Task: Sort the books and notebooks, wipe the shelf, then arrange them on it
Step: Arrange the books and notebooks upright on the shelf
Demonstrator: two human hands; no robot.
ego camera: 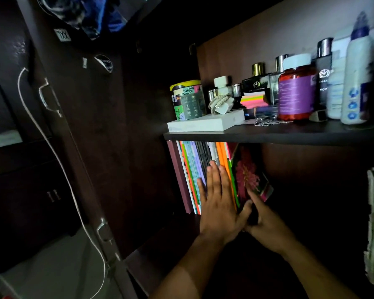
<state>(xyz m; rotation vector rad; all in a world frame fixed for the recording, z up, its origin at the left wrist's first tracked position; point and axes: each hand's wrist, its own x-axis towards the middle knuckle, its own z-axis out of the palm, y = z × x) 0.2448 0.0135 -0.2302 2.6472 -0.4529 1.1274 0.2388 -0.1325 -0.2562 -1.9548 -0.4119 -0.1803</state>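
upper shelf point(268, 134): white box point(205, 124), bottles point(296, 91), tin point(187, 100); lower shelf: books point(194, 169) upright at left

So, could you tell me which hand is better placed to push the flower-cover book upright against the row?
Probably the right hand: it already holds the tilted flower-cover book by its lower edge. The left hand lies flat against the row of books, steadying them.

Up on the upper board sat a red pill jar point(296, 91) with a white cap, a patterned tin point(187, 99) just left of a flat white box point(205, 124), and bright sticky notes point(252, 98) between them. A white cable point(52, 147) hung down the open wardrobe door point(108, 137).
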